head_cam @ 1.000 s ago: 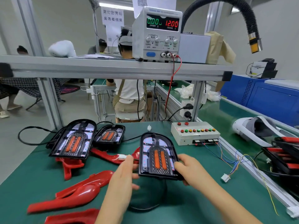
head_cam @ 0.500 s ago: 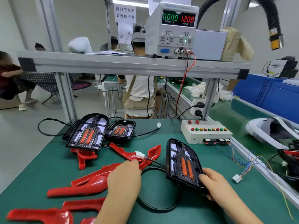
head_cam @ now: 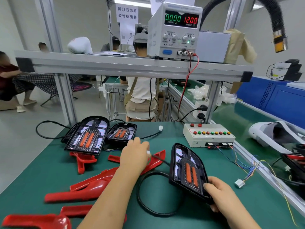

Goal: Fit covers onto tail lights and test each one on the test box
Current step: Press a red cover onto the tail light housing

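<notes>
- Right hand [head_cam: 221,194]: fingers grip the tail light [head_cam: 188,169] at its 5 o'clock corner.
- Left hand [head_cam: 134,156]: fingers pinch the white connector [head_cam: 148,152]; test box [head_cam: 208,136] at 1 o'clock.

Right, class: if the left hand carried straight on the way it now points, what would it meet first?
Probably the black cable of the smaller tail light, lying just beyond the left hand, which pinches a white connector. Depth is unclear, so the tail light's near corner might come first.

Three tail lights [head_cam: 86,135] [head_cam: 122,134] [head_cam: 188,169], one test box [head_cam: 208,139] (several overlapping red covers [head_cam: 85,187]).
</notes>
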